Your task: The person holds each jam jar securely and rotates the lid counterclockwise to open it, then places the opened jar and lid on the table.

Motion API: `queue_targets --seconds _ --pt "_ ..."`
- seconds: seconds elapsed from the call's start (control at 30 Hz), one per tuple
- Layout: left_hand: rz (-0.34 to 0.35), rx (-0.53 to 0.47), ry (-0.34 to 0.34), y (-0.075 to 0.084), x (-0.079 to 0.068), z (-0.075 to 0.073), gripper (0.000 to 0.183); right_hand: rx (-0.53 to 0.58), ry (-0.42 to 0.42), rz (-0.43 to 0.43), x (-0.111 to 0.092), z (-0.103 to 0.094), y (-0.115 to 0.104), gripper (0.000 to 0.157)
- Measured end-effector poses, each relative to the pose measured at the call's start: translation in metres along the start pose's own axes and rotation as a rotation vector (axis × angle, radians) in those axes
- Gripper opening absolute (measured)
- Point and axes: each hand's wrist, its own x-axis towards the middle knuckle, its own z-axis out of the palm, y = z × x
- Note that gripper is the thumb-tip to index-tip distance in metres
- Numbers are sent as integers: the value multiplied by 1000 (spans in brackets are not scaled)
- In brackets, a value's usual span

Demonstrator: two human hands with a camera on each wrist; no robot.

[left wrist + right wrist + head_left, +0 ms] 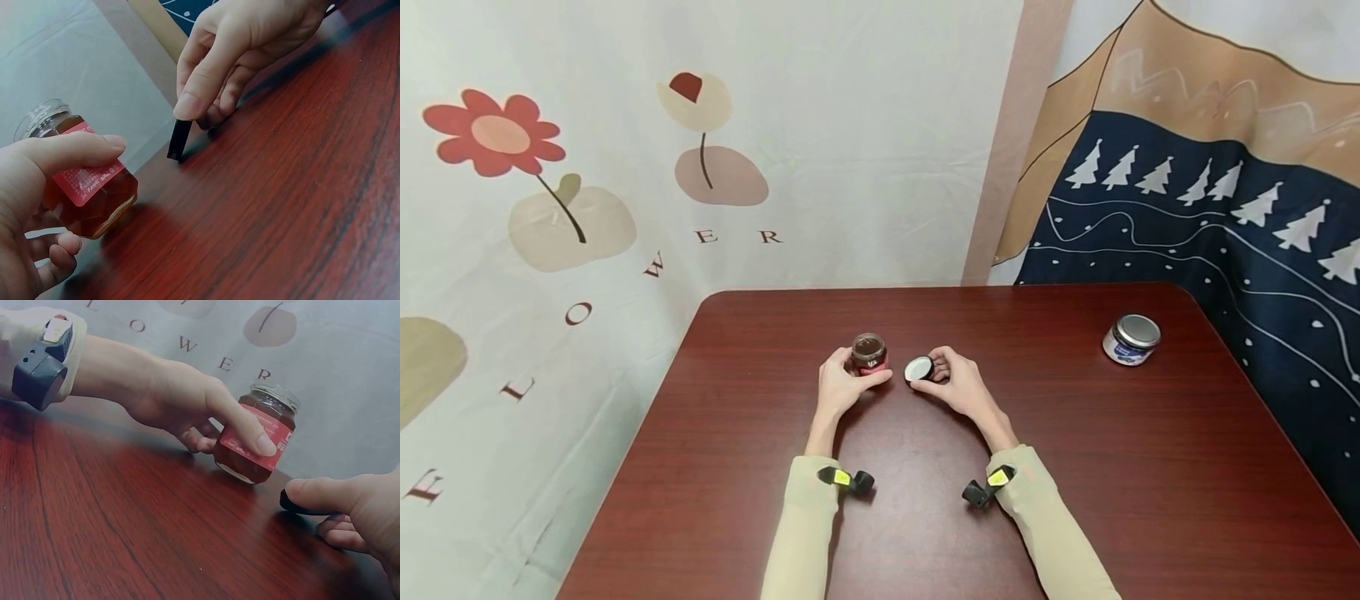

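Observation:
My left hand (841, 385) grips a small glass jam jar (870, 353) with a red label and dark contents. The jar has no lid on it, and its threaded glass rim shows in the left wrist view. Thumb and fingers lie around the jar (256, 434), which looks slightly tilted in the right wrist view. To the right of the jar, my right hand (958, 383) pinches a round black lid (919, 369), its white inner side facing up. The lid (179, 140) is apart from the jar, close to the tabletop.
A second jar (1132, 340) with a silver lid and a white and blue label stands at the table's right. The brown wooden table (760, 500) reaches back to a printed curtain (865, 167). Both sleeves carry a black wrist camera (862, 483).

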Motion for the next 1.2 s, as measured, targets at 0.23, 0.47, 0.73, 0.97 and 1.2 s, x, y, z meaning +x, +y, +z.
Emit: queue_targets --seconds 0.23,0.47,0.73,0.97,1.2 --pt "-11 1 21 -6 4 3 46 -11 8 21 3 4 2 50" --pt "-20 3 28 -5 7 2 47 7 15 24 7 6 2 50" --pt "-18 16 38 -5 10 3 50 40 2 85 14 7 2 49" --pt "-17 -4 41 -6 13 5 50 29 8 94 18 9 3 50" --pt "-5 12 50 -7 15 8 52 31 16 89 19 10 4 50"
